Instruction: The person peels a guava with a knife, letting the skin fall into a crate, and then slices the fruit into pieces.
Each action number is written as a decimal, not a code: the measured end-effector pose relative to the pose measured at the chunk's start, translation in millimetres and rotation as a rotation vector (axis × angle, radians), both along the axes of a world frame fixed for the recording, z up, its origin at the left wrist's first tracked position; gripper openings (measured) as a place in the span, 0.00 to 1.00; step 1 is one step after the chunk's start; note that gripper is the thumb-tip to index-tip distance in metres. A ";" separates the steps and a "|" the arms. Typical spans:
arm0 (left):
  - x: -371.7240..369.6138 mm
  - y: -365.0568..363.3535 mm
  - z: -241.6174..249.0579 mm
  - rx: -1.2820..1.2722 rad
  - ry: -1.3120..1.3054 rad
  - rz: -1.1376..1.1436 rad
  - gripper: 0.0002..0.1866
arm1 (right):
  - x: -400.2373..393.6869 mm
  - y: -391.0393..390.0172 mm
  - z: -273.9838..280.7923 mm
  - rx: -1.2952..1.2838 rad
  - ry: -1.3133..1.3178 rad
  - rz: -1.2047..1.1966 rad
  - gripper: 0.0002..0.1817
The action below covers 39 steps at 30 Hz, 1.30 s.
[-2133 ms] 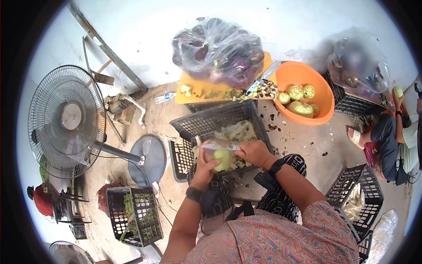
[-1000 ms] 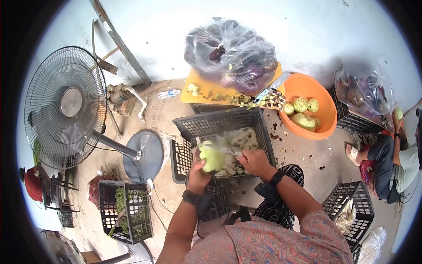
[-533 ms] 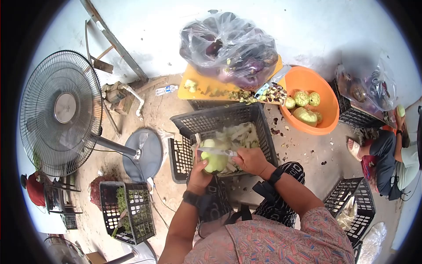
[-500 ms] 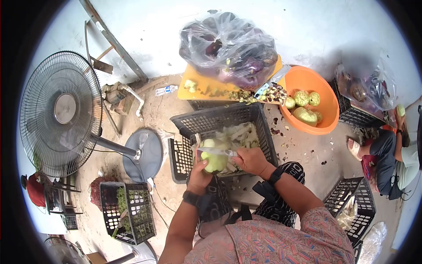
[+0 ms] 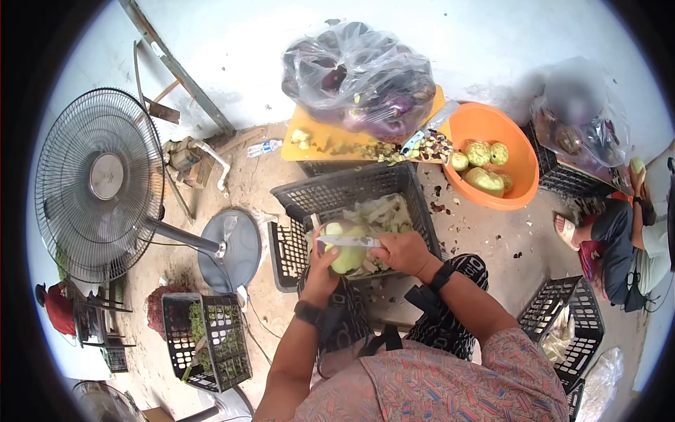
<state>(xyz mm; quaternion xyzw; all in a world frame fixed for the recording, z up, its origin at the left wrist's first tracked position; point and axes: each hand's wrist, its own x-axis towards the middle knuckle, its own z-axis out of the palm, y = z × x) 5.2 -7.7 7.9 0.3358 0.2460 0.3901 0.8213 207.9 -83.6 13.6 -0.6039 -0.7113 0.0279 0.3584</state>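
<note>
My left hand is wrapped around a pale green, peeled eggplant from its left side. In my right hand is a knife, its handle inside the closed fingers and its blade pointing left across the upper part of the eggplant. Whether the edge is cutting in cannot be made out. Both hands are above a black plastic crate that contains pale peelings.
Beyond the crate, a clear bag of purple eggplants rests on a yellow board with scraps. An orange basin holds several peeled eggplants. A fan stands left, a crate of greens nearby. Another person sits at right.
The knife blade has turned, so its flat side now shows more clearly over the eggplant. Both hands keep nearly the same place. The view has shifted slightly.
</note>
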 end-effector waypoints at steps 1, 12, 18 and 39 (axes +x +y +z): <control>0.0 0.3 -2.3 -0.009 0.000 0.009 0.37 | 2.7 -1.3 0.6 0.003 -0.001 -0.004 0.17; 9.7 -9.2 3.5 0.037 -0.012 0.003 0.38 | 11.7 -13.7 7.4 0.063 -0.024 -0.022 0.16; 14.1 -13.5 12.5 -0.010 -0.002 0.009 0.40 | 12.1 -13.2 7.1 0.100 -0.081 -0.037 0.16; 13.8 -14.6 19.5 0.093 0.073 -0.057 0.44 | 25.2 -20.9 2.8 0.026 -0.057 -0.029 0.16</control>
